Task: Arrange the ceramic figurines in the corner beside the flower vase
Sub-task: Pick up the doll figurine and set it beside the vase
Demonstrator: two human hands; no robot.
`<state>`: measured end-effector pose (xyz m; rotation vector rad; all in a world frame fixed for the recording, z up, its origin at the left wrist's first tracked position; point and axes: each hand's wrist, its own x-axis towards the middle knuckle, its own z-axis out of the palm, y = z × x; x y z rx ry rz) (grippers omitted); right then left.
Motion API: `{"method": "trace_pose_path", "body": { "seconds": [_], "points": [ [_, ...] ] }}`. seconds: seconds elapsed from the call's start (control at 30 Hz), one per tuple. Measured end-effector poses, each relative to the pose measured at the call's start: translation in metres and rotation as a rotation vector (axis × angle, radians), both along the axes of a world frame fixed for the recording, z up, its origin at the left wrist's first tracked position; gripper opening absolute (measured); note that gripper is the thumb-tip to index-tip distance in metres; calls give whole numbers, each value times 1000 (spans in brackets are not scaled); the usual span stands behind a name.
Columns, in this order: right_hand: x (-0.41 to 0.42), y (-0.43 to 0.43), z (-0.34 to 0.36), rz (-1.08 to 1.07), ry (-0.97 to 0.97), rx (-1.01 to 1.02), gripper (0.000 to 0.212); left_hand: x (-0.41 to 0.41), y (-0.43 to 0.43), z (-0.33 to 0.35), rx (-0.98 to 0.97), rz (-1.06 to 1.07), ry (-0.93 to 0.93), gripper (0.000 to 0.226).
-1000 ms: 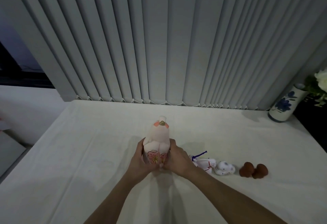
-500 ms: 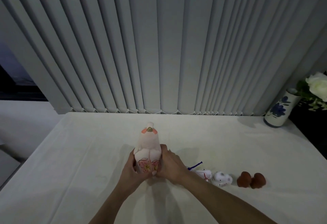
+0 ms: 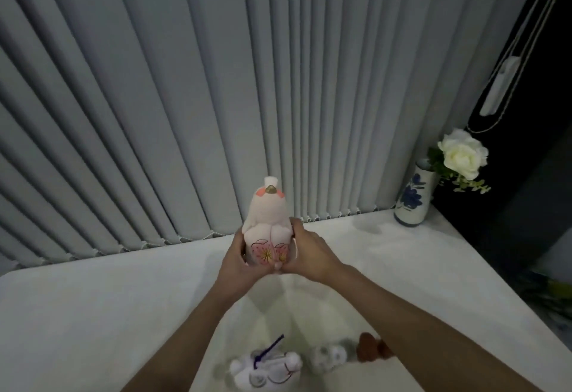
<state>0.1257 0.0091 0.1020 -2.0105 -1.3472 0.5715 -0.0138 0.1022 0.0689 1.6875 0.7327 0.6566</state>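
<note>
Pink ceramic figurine (image 3: 268, 230) upright above white table (image 3: 93, 314), gripped between left hand (image 3: 238, 260) and right hand (image 3: 312, 254); flower vase (image 3: 413, 201) far right

The pink figurine (image 3: 268, 230) looks matt and smooth; the vase (image 3: 413, 199) glossy glazed ceramic; the table (image 3: 93, 314) cloth-covered.

I see gray blinds (image 3: 216, 97) hanging down behind the white table (image 3: 77, 314). On the far right a white cord (image 3: 538, 20) hangs by a dark wall (image 3: 526, 190), with a white handle (image 3: 498, 88) on it.
</note>
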Motion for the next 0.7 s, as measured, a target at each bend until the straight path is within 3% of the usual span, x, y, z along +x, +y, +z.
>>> {"method": "trace_pose_path", "body": {
  "seconds": [0.33,0.57,0.7],
  "points": [
    [150,-31,-14,-219,1,-68,90,173,-6,-20,3,-193,-15,83],
    [213,-33,-43,-321,7,-123,90,246,-4,-44,-48,-278,24,95],
    [237,-35,-59,-389,7,-139,88,276,-1,-58,-92,-337,51,89]
  ]
}}
